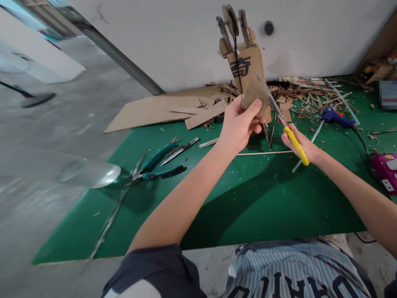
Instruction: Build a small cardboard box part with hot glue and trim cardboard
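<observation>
My left hand pinches a small brown piece of cardboard between thumb and fingers, held up above the table. My right hand grips yellow-handled scissors, their blades pointing up and left along the right edge of that piece. Whether the blades are parted or touch the piece is hard to tell. Behind both hands stands a cardboard structure with a printed black character, round discs on top and a black cord hanging down its front.
Cardboard scraps litter the back of the green table. A blue glue gun lies right, near a magenta device. Pliers, a utility knife and a clear bottle are left. A flat cardboard sheet lies behind.
</observation>
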{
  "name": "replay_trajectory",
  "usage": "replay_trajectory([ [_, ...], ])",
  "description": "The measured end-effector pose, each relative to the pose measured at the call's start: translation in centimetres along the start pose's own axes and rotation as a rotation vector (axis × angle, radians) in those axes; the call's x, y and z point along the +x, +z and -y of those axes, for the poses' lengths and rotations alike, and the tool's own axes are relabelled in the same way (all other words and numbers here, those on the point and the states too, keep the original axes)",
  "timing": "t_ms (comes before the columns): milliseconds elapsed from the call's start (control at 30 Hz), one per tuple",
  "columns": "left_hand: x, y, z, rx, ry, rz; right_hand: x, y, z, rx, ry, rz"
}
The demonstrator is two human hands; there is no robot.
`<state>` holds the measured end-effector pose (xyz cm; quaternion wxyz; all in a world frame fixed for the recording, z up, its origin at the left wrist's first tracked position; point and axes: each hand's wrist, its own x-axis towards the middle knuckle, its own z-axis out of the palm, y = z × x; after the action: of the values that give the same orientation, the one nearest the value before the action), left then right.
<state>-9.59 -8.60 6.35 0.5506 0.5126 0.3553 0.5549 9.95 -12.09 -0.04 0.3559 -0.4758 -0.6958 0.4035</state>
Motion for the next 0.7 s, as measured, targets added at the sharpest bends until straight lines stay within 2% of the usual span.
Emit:
replay_trajectory([
  [433,-0.7,0.8,1.3,0.046,0.06,0.014,-0.2,-0.1,0.4,0.015,-0.014,-0.008],
  [700,-0.9,0.9,0.9,0.048,0.101,0.017,-0.3,-0.2,0.5,0.027,-0.005,0.031],
])
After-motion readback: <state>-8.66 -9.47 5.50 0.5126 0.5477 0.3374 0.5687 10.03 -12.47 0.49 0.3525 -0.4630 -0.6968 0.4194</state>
